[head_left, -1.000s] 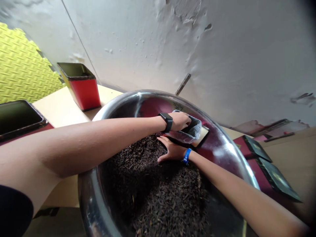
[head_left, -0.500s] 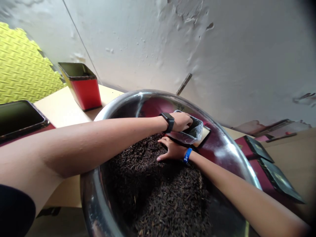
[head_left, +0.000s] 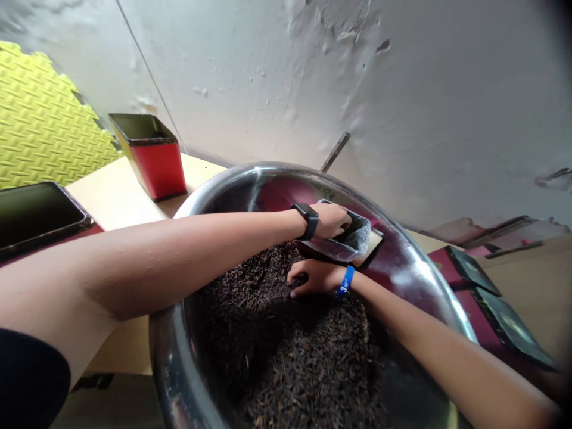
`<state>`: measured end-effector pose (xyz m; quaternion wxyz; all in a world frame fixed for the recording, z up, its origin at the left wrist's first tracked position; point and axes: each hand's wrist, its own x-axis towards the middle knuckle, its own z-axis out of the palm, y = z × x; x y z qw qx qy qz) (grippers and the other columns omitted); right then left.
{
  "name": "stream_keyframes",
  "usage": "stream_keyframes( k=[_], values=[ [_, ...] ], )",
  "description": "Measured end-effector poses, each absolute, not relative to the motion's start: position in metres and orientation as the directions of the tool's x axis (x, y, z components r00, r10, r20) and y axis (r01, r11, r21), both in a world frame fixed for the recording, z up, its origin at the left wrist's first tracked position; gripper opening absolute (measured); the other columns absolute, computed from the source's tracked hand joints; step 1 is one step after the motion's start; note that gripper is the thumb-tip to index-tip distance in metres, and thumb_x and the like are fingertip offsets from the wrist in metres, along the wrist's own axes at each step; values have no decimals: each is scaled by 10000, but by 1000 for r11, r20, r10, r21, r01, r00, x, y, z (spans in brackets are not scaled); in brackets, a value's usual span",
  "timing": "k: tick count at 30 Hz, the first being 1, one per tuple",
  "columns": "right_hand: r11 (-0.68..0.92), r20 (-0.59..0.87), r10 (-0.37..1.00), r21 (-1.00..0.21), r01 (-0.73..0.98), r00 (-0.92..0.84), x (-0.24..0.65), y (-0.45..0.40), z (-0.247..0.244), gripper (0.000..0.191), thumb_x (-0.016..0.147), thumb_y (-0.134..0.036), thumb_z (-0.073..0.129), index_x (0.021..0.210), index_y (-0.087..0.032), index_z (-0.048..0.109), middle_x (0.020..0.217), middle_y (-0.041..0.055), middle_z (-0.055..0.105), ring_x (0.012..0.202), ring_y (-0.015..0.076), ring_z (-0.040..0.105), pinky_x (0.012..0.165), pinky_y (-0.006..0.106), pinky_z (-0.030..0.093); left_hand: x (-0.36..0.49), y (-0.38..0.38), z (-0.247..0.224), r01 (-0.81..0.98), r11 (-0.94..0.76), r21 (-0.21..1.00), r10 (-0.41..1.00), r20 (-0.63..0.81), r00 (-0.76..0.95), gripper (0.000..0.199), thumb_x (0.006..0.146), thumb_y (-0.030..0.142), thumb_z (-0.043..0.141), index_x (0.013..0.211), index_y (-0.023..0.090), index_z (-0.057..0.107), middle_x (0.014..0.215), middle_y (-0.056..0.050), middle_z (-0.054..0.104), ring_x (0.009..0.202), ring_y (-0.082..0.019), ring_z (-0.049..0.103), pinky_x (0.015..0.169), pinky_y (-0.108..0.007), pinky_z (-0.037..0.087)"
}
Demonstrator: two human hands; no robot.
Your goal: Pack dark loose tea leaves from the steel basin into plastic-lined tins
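Left hand [head_left: 331,220] bends over plastic liner [head_left: 361,237], grip unclear; half-curled right hand [head_left: 320,277] touches dark leaves [head_left: 313,369].

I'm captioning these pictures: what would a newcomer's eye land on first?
First, the big metal bowl in the middle, holding dark, leaf-like shreds. Toward its far side, the left hand is at the mouth of a plastic-lined box, the right hand curled at the shreds. The yellow mat, upper left, and nearby red tin also stand out.

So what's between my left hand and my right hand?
In the head view, the near side of the clear plastic liner shows between your left hand and right hand.
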<state>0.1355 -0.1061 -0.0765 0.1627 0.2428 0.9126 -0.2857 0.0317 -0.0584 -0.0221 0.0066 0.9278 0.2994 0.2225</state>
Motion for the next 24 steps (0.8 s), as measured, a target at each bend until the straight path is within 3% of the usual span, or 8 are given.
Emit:
stream_keyframes(
  k=[3, 6, 8, 12, 16, 19, 24],
  values=[
    [712, -409, 280, -518, 474, -868, 134, -109, -70, 276, 756, -394, 539, 927, -199, 637, 931, 23, 621, 872, 156, 555, 829, 277, 400, 31, -59, -21, 553, -820, 146, 560, 403, 724, 222, 765, 254, 434, 822, 192, 640, 893, -47, 642, 791, -176, 577, 670, -258, 413],
    [729, -259, 476, -418, 542, -840, 135, -111, -67, 511, 718, -469, 565, 1148, -195, 531, 1192, 82, 506, 1095, 214, 447, 953, 349, 316, 32, -59, -21, 564, -812, 149, 572, 390, 722, 229, 770, 261, 433, 834, 188, 641, 895, -52, 643, 806, -173, 576, 687, -254, 411],
    [721, -264, 515, -381, 578, -816, 136, -111, -66, 691, 663, -530, 592, 1243, -186, 441, 1287, 104, 417, 1167, 244, 376, 986, 377, 277, 32, -59, -21, 566, -811, 149, 575, 381, 723, 234, 773, 265, 432, 842, 186, 641, 892, -55, 643, 801, -171, 576, 693, -253, 410],
    [680, -446, 319, -507, 529, -837, 135, -111, -61, 529, 716, -527, 536, 1152, -228, 528, 1157, 40, 540, 1043, 191, 493, 919, 305, 361, 32, -59, -21, 572, -808, 143, 579, 375, 724, 241, 776, 273, 425, 843, 188, 641, 876, -56, 647, 777, -170, 578, 683, -257, 410],
    [675, -383, 448, -448, 586, -808, 135, -111, -62, 595, 699, -544, 544, 1170, -181, 513, 1189, 82, 516, 1067, 220, 475, 929, 333, 349, 32, -60, -21, 571, -810, 134, 574, 381, 725, 241, 773, 268, 423, 842, 191, 640, 877, -56, 646, 769, -170, 576, 674, -259, 410],
    [643, -478, 346, -505, 575, -807, 135, -109, -64, 520, 736, -562, 486, 1102, -200, 561, 1090, 51, 581, 987, 198, 525, 877, 312, 392, 32, -60, -21, 565, -815, 128, 566, 387, 728, 244, 778, 267, 414, 834, 193, 640, 869, -55, 647, 774, -174, 577, 678, -262, 410],
    [664, -452, 381, -473, 579, -807, 138, -105, -64, 527, 726, -570, 492, 1073, -184, 585, 1111, 59, 571, 1007, 208, 511, 899, 313, 370, 31, -59, -20, 564, -816, 123, 564, 379, 734, 241, 777, 269, 420, 837, 186, 638, 874, -57, 646, 783, -176, 578, 674, -259, 409]
  ],
)
